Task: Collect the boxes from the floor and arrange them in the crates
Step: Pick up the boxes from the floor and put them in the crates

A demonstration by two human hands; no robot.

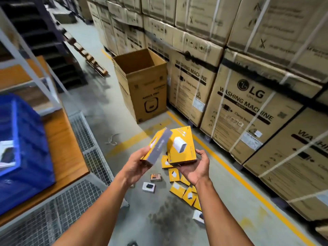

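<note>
My left hand [135, 166] grips a yellow box [157, 146] tilted on edge, its grey side facing me. My right hand [194, 168] holds a second yellow charger box [182, 145] from below, face up, above the floor. Under my hands several yellow boxes [179, 189] lie scattered on the concrete, with a white box [148, 187], a small orange-brown box [155, 177] and another white box [198, 216]. A blue crate [26, 153] stands on the wooden table at the left, with a white box [7, 153] inside it.
The wooden table [67, 157] sits on a wire-mesh frame [88, 142] at left. An open tall cardboard carton [142, 82] stands ahead. Stacked washing machine cartons [248, 107] wall off the right behind a yellow floor line [230, 171].
</note>
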